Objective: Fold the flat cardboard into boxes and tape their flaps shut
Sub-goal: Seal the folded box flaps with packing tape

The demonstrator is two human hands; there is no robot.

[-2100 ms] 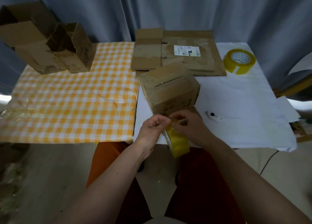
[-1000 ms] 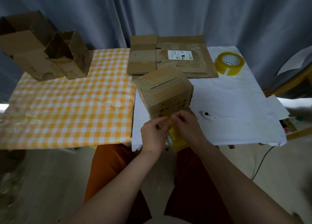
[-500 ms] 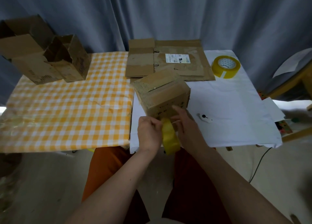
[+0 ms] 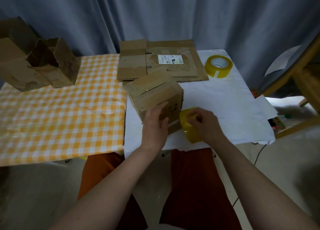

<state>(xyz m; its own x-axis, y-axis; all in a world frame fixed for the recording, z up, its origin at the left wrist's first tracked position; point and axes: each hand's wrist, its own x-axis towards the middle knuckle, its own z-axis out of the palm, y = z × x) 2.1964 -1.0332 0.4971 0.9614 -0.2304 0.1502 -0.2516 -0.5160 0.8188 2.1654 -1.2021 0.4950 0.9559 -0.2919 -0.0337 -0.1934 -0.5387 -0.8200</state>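
A folded cardboard box (image 4: 155, 94) stands on the white cloth near the table's front edge, its top flaps closed under a strip of tape. My left hand (image 4: 155, 125) lies flat against the box's near side, fingers straight. My right hand (image 4: 204, 124) grips a yellow tape roll (image 4: 187, 125) just right of the box's lower corner, with a strip of tape running from the roll onto the box. Flat cardboard sheets (image 4: 161, 61) lie behind the box.
A second yellow tape roll (image 4: 218, 66) sits at the back right of the white cloth (image 4: 233, 98). Two open folded boxes (image 4: 34, 63) stand at the back left on the orange checked cloth (image 4: 60, 115). A wooden frame (image 4: 301, 84) is at the right.
My hands rose from the table's front edge to the box. The left hand let go of the tape roll and now presses the box's side; the right hand carried the roll rightward.
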